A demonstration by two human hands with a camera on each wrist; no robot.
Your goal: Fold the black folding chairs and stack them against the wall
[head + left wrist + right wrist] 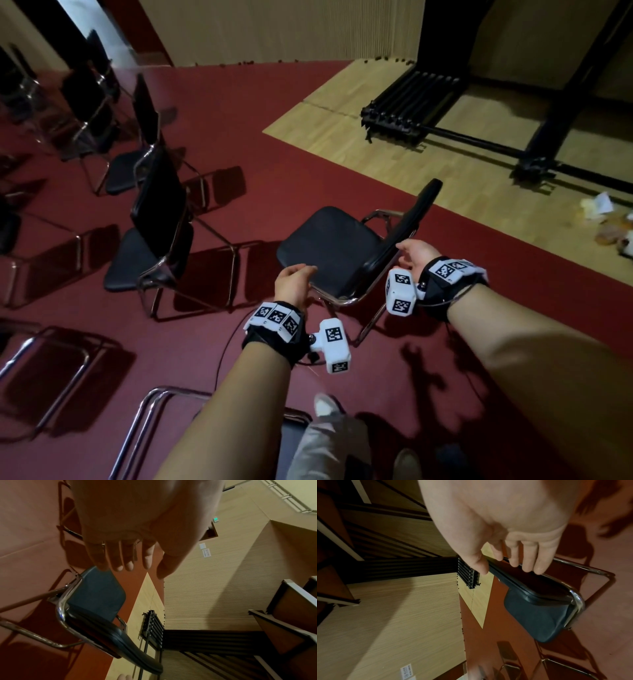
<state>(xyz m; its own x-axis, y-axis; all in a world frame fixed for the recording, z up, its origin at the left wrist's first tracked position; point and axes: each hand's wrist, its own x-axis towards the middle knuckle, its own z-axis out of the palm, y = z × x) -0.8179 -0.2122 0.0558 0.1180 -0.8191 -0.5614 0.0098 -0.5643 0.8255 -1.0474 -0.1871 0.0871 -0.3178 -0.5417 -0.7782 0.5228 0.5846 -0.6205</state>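
Black chair [337, 251] between both hands, left [294, 286], right [416, 255].

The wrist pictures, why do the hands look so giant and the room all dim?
Left wrist view: the left hand sits right against a wide lens, so it balloons. Right wrist view: same for the right hand. Head view: dim light, long shadows under the chair.

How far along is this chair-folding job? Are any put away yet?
Done: a folded black stack already lies by the wall. In hand: the nearest chair, still unfolded; the left hand is at its seat edge, the right hand at its backrest, both open, neither gripping yet. Left: several chairs stand unfolded on the red floor.
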